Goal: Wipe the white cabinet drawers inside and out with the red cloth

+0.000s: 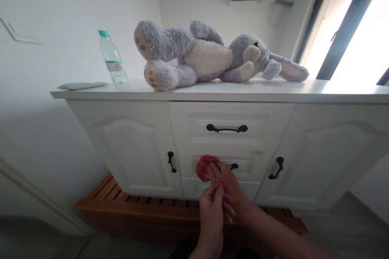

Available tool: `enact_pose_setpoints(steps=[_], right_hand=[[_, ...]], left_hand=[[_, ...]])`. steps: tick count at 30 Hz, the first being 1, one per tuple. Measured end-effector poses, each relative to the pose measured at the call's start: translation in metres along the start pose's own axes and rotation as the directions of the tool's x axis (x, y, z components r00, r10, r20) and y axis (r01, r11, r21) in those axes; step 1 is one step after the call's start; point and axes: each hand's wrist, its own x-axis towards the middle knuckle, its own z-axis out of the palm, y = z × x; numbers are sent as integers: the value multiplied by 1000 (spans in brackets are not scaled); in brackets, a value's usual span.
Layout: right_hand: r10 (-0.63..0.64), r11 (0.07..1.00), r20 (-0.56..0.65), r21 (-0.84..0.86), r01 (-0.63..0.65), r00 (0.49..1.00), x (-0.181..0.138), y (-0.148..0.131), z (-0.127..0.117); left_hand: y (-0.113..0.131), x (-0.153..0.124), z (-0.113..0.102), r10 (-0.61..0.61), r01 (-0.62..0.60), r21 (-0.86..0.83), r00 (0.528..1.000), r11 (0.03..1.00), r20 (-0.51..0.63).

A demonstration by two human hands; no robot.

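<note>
- Both hands were up in front of the white cabinet (130, 149), low down by the middle drawers.
- The right hand (226, 184) reached forward, and a red cloth (203, 166) sat bunched over its fingertips, right against the face of the second drawer (225, 164).
- That cloth was a crumpled wad, rounded more than long; its slightly longer side ran up and down, and I couldn't make out any end that pointed anywhere.
- The fingers of the right hand were curled into the cloth, gripping it; it covered the left part of the drawer's black handle (233, 166).
- The left hand (212, 206) pinched closed against the back of the right hand, fingers narrowed; whether it had any of the cloth, I couldn't tell.
- Up top, a grey plush rabbit (209, 54) lay on its side along the cabinet, feet left, ears right.
- A water bottle (113, 58) stood near its feet, a flat grey pad (82, 85) beside that.
- Below ran a wooden slatted rack (158, 206).
</note>
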Motion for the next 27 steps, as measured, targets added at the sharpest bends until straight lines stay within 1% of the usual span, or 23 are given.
enact_pose_setpoints(steps=[2, 4, 7, 9, 11, 13, 16, 19, 21, 23, 25, 27], right_hand=[[32, 998, -49, -54, -35, 998, -12, 15, -12], [62, 993, -54, -93, -66, 997, -22, 29, -26], [117, 988, 2, -103, -116, 993, -29, 43, -43], [133, 987, 39, -95, -129, 990, -26, 42, -47], [103, 992, 62, -83, -97, 993, -18, 36, -46], [46, 997, 65, -68, -41, 997, -8, 28, -40], [-14, 998, 25, -53, 15, 1000, 0, 23, -28], [-35, 999, -12, -32, 34, 999, -7, 32, -23], [-24, 1000, -20, -20, 24, 1000, -15, 42, -25], [0, 1000, -14, -10, 0, 1000, -22, 50, -30], [17, 1000, -1, -6, -17, 1000, -24, 55, -36], [28, 1000, 16, -14, -27, 999, -23, 55, -40]], left_hand=[[1, 0, -4, -1, 1, 11, 1000, 1000, 3], [1, 2, -9, 3, -3, 19, 1000, 1000, -19], [-2, 6, -19, 7, -5, 27, 998, 1000, -61], [-8, 9, -25, 11, -9, 26, 997, 1000, -82], [-16, 11, -30, 5, -3, 19, 995, 1000, -100], [-24, 13, -34, -7, 8, 12, 995, 1000, -104], [-31, 12, -38, -15, 17, 23, 995, 1000, -97], [-32, 11, -43, -12, 16, 37, 994, 999, -106], [-35, 14, -50, -5, 10, 43, 994, 999, -112], [-43, 22, -59, -1, 8, 58, 993, 998, -115], [-57, 36, -69, -19, 32, 97, 990, 995, -141], [-76, 54, -77, -60, 99, 169, 974, 981, -220]])
